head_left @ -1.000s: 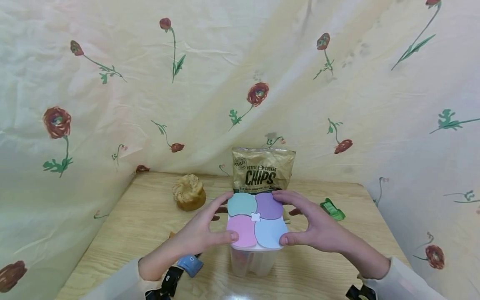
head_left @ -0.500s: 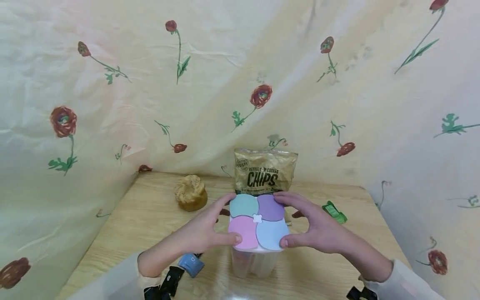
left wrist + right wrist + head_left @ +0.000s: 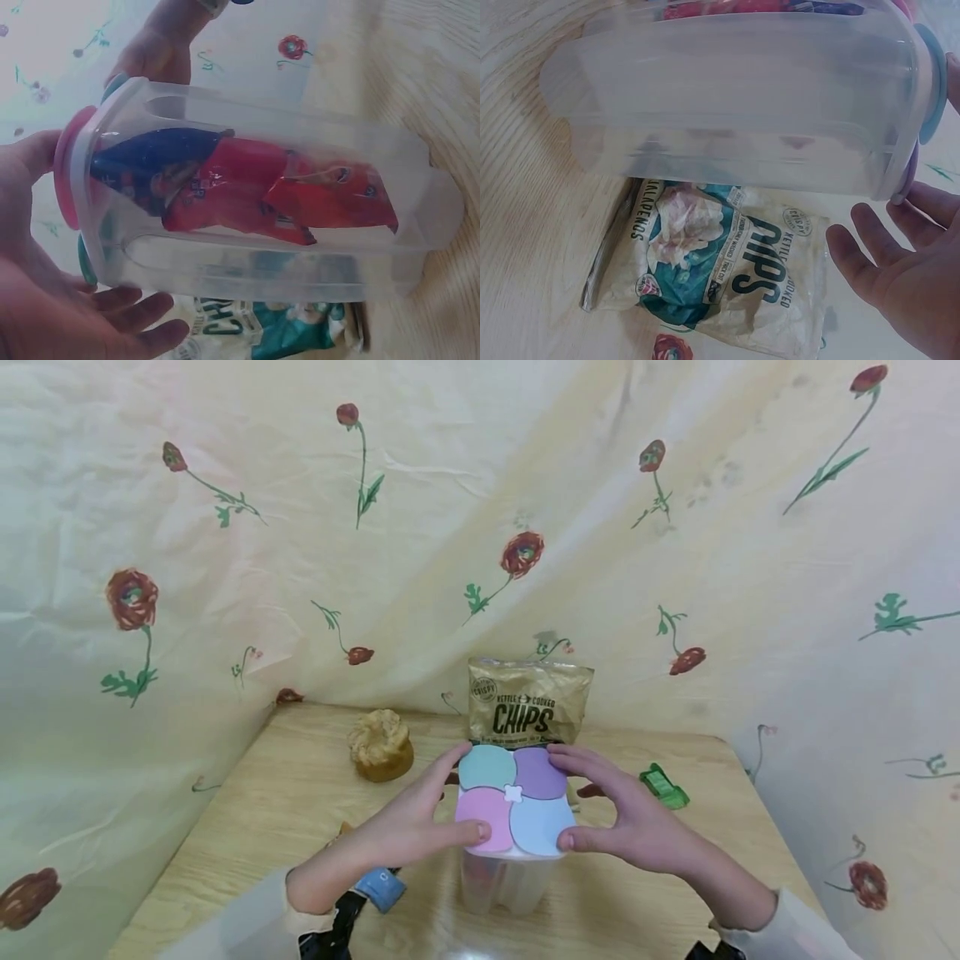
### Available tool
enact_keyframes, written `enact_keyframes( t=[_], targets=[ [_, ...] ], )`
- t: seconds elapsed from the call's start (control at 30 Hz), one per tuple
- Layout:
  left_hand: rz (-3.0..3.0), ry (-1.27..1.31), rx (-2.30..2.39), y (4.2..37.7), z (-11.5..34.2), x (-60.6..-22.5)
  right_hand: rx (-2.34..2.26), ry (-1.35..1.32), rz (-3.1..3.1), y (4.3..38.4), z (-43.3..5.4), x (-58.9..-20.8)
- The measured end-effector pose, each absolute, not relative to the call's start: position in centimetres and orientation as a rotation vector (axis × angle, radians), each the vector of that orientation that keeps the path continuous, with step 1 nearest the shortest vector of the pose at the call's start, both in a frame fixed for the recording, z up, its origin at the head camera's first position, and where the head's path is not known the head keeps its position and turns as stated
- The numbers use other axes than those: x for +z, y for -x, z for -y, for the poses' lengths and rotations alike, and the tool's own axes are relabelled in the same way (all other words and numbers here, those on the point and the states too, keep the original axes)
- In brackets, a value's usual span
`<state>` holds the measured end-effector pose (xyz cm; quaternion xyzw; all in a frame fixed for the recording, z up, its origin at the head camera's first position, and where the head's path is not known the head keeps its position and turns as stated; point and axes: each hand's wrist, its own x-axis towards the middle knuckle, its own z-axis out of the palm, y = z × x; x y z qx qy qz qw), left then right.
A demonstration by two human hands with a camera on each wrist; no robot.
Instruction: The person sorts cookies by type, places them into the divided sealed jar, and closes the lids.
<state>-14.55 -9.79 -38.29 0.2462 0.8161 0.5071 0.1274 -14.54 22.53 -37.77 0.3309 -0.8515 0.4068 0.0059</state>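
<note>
A tall clear plastic container (image 3: 504, 889) stands on the table, topped by a white lid with teal, purple, pink and blue flaps (image 3: 513, 793). Inside, a blue packet (image 3: 142, 169) and red packets (image 3: 247, 191) show through one section; the neighbouring section (image 3: 742, 67) looks bare. My left hand (image 3: 408, 827) grips the lid's left side, thumb on the pink flap, forefinger at the teal corner. On the opposite side my right hand (image 3: 626, 814) holds it, thumb at the blue flap's edge, forefinger on the purple corner. The other fingers of both hands spread beside the container walls.
Behind the container a gold bag of chips (image 3: 528, 702) leans upright. A round brown pastry-like thing (image 3: 380, 746) sits back left, and a green packet (image 3: 663, 787) lies right. A blue packet (image 3: 381, 889) is by the left wrist. A floral cloth (image 3: 420, 568) hangs behind the table (image 3: 255, 793).
My left thumb has slid slightly further right over the pink flap. Both hands stay at the lid, and the view has shifted slightly.
</note>
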Motion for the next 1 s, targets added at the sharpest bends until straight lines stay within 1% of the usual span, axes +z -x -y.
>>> enact_keyframes(
  t=[0.4,0.63,1.0],
  targets=[
    [-2.199,-0.665,1.689,14.3,9.8,-40.3,1.402,-0.995,2.658,14.0,-22.3,-38.0],
    [-2.158,-0.664,1.727,14.6,9.9,-39.8,1.379,-0.996,2.656,13.9,-22.3,-37.8],
    [-2.097,-0.785,1.699,16.3,10.9,-39.4,1.365,-1.038,2.638,14.0,-22.2,-37.4]
  ],
)
